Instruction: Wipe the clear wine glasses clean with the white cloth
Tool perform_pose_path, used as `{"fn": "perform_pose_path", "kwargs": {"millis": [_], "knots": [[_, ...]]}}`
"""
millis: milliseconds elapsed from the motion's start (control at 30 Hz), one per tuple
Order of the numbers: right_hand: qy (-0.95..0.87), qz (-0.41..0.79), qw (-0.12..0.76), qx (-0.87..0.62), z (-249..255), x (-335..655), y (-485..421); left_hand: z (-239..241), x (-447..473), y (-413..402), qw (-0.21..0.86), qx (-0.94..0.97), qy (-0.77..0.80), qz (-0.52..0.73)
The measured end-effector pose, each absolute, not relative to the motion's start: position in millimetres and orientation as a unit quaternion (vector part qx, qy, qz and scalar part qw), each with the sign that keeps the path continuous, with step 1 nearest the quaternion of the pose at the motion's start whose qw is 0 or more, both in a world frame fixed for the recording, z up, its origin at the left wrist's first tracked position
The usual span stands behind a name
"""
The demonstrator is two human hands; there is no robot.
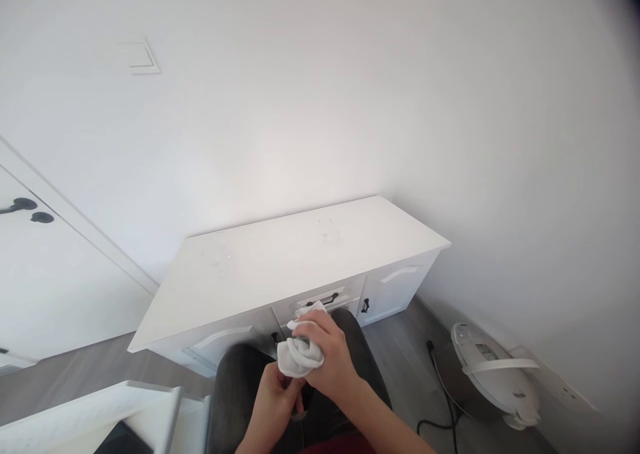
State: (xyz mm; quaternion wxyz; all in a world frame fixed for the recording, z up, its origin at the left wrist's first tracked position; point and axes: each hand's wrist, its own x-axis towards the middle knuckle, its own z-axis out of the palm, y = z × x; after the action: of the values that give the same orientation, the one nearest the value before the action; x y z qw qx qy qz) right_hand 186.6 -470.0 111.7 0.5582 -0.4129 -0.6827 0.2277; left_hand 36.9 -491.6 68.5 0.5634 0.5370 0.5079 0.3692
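My right hand point(333, 361) is closed around a crumpled white cloth point(299, 355), held above my lap in dark trousers point(240, 387). My left hand point(273, 401) sits just below it, fingers curled and touching the cloth's lower edge. Both hands hover in front of a low white cabinet point(300, 261) with black handles on its drawer and doors. The cabinet's top shows faint smudges.
A white door with a black lever handle point(20, 206) stands at the left. A white round appliance point(493, 374) with a black cord lies on the grey floor at the right, near a wall socket point(567, 394). White furniture point(100, 414) fills the lower left corner.
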Motion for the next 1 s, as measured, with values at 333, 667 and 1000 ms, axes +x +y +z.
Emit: {"fn": "perform_pose_path", "kwargs": {"millis": [333,667,1000], "knots": [[-0.672,0.546,0.447,-0.225,124.2,208.2,-454.1,77.3,6.5,-483.6,0.564,0.607,0.464,0.313],[-0.386,0.689,0.549,-0.273,107.3,164.6,-471.5,48.1,34.1,-504.6,0.724,0.343,0.361,0.478],[-0.348,0.620,0.617,-0.339,83.0,152.7,-462.0,73.0,45.5,-495.7,0.659,0.320,0.438,0.521]]}}
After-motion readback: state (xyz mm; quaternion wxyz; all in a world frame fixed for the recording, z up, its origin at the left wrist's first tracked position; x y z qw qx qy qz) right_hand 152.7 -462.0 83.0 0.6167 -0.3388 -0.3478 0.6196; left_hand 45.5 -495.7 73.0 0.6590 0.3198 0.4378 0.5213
